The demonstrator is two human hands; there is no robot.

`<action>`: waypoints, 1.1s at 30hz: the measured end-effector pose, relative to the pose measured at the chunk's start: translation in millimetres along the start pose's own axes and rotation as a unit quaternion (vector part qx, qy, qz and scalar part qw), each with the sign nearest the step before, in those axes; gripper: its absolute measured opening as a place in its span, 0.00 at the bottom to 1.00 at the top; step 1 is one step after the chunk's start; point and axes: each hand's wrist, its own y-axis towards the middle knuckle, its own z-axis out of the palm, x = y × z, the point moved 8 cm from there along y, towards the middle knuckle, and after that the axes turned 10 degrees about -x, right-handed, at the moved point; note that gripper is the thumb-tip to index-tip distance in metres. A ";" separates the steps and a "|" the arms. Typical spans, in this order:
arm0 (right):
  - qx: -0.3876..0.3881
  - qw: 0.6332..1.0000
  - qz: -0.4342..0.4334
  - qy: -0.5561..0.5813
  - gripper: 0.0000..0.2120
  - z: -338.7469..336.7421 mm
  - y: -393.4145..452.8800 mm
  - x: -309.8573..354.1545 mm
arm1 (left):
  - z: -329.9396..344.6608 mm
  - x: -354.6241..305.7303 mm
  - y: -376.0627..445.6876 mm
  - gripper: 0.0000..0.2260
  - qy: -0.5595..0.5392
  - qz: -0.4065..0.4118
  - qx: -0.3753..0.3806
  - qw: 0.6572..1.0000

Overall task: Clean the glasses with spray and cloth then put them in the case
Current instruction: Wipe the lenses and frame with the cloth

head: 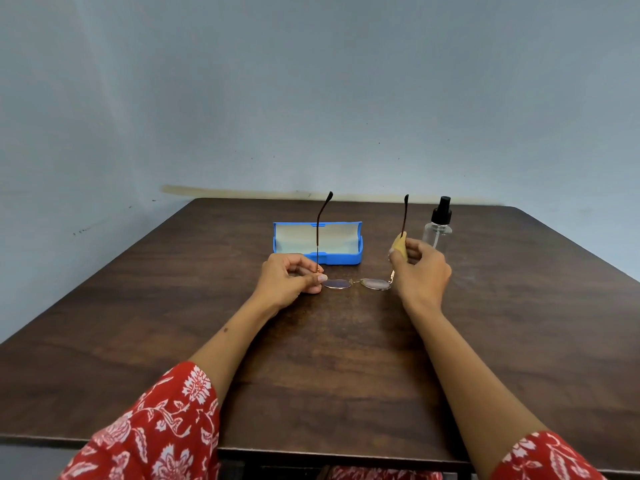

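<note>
Thin gold-rimmed glasses (356,283) hang lens-down just above the dark wooden table (346,358), their dark temple arms pointing up. My left hand (289,280) pinches the left hinge. My right hand (420,268) grips the right temple arm through a small yellow cloth (399,245). A blue case (317,242) lies open behind the glasses, showing its pale lining. To its right stands a clear spray bottle (438,226) with a black pump top, just behind my right hand.
The table stands against a pale blue-grey wall (311,98). Its near edge runs along the bottom of the view, under my red floral sleeves (156,431).
</note>
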 end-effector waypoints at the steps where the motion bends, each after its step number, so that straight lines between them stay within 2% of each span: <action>1: -0.011 1.000 -0.004 0.010 0.10 -2.5 3.7 5.2 | 0.2 0.1 0.2 0.05 0.001 0.000 0.001 1.000; 7: -0.070 0.994 -0.025 0.078 0.09 -12.6 29.2 34.8 | 0.4 0.0 0.0 0.05 0.000 0.008 0.002 1.000; 15: 0.035 0.999 -0.003 -0.004 0.10 2.1 8.9 4.0 | -0.2 0.9 0.3 0.06 0.006 -0.004 0.003 1.000; 19: 0.030 0.999 0.022 0.019 0.08 1.3 13.3 6.6 | 0.8 0.7 -0.1 0.05 0.010 -0.005 0.009 1.000; 24: -0.003 0.998 0.007 0.066 0.07 -1.7 26.7 28.3 | 1.3 0.7 -0.1 0.05 0.013 -0.004 0.013 1.000; 33: 0.022 0.998 0.040 0.032 0.05 3.3 16.8 2.2 | 0.4 1.7 0.6 0.05 0.006 0.002 0.008 1.000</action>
